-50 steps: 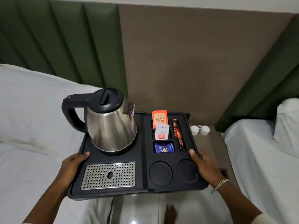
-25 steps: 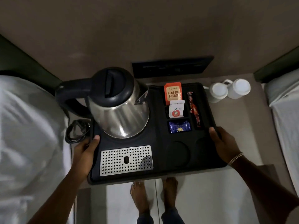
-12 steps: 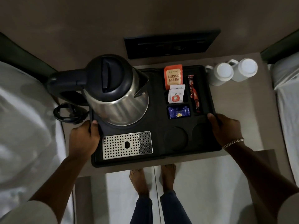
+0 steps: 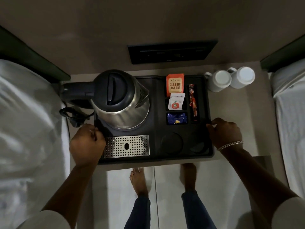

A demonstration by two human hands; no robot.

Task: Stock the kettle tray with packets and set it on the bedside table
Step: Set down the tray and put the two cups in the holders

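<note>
The black kettle tray (image 4: 156, 113) lies flat on the grey bedside table (image 4: 231, 113). A steel kettle (image 4: 120, 100) with a black lid stands on its left half, above a perforated metal grille (image 4: 127, 146). The right-hand compartments hold an orange Classic Assam packet (image 4: 175, 85), a white packet (image 4: 175, 102), a blue packet (image 4: 176, 119) and a red stick sachet (image 4: 192, 101). My left hand (image 4: 87, 144) is curled around the tray's left edge. My right hand (image 4: 225, 133) grips the right rim with bent fingers.
Two white mugs (image 4: 219, 80) (image 4: 242, 76) stand upside down on the table beside the tray's far right corner. A coiled black cord (image 4: 74, 114) lies at the tray's left. A dark switch panel (image 4: 171, 52) is on the wall. White beds (image 4: 24, 129) (image 4: 290, 121) flank the table.
The tray came down from in front of me onto the bedside table and slid back toward the wall. Both hands have stayed on its side edges, and my left fingers have curled tighter.
</note>
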